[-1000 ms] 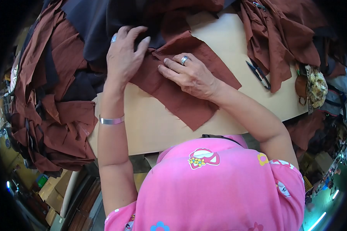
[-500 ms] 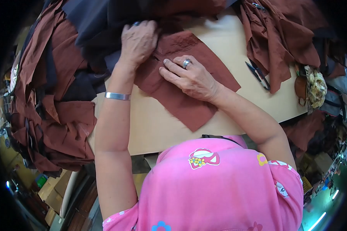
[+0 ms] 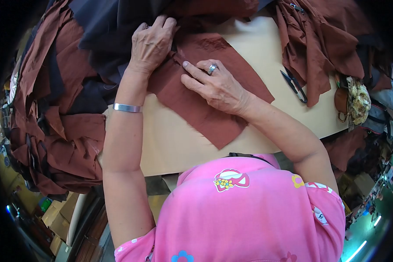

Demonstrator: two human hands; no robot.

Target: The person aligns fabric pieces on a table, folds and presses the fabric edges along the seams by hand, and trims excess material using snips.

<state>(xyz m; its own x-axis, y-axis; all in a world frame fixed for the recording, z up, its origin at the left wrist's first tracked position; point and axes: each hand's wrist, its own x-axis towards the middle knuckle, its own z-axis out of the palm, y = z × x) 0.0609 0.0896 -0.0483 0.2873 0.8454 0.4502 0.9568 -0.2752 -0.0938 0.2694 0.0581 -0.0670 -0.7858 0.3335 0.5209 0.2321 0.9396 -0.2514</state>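
A reddish-brown cloth piece (image 3: pixel 231 118) lies slantwise on the pale tabletop, puckered along its upper left side. My right hand (image 3: pixel 218 85), a ring on one finger, rests palm down on it with fingers apart, the fingertips near the pucker. Just up and left, my left hand (image 3: pixel 153 46) has its fingers curled at the edge of the dark cloth (image 3: pixel 113 26), beside the brown piece. Its fingertips are mostly hidden, but they appear closed on dark cloth. Thread snips (image 3: pixel 294 85) lie right of the brown piece.
Brown and dark cloth pieces (image 3: pixel 81 135) heap over the table's left side. More brown cloth (image 3: pixel 314 48) hangs in folds at the right, near a small brown pouch (image 3: pixel 341 104). The pale tabletop (image 3: pixel 170 144) shows around the cloth, its front edge close to my body.
My left hand has shifted up and slightly left, away from my right hand. The cloth beside it has shifted a little; my right hand has stayed nearly in place.
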